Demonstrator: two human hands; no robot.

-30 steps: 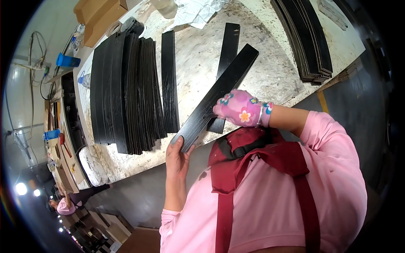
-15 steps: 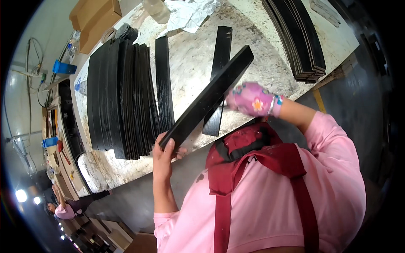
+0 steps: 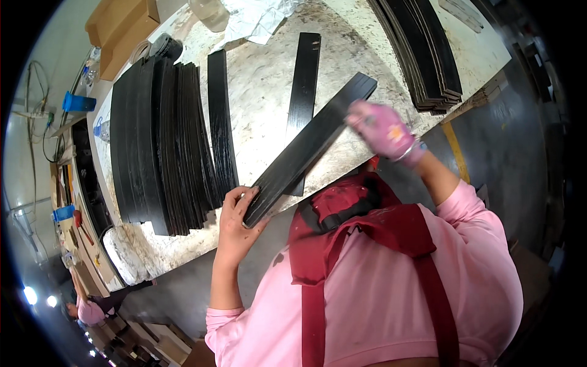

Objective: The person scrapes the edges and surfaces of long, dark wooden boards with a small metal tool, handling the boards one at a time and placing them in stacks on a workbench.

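My left hand (image 3: pixel 235 214) grips the lower end of a long black wooden board (image 3: pixel 310 150), thumb on its face. The board slants up to the right above the worktable. My right hand (image 3: pixel 384 129), in a pink flowered glove, is beside the board's upper right end and blurred by motion. Its fingers look curled together; whatever they may hold is hidden. Beneath the held board, another black board (image 3: pixel 302 79) lies on the table, partly covered. A further black board (image 3: pixel 219 116) lies at the left, along a large stack of black boards (image 3: pixel 137 147).
Another stack of dark boards (image 3: pixel 422 55) lies at the table's right. Along the far side are a white cloth (image 3: pixel 260 21), a clear container (image 3: pixel 209 13), a dark jar (image 3: pixel 166 46) and a cardboard box (image 3: pixel 122 33). Another person (image 3: pixel 90 311) is at the far lower left.
The held board has turned to show more of its broad face. My right hand has moved up toward the board's upper end. The whole view has shifted slightly.
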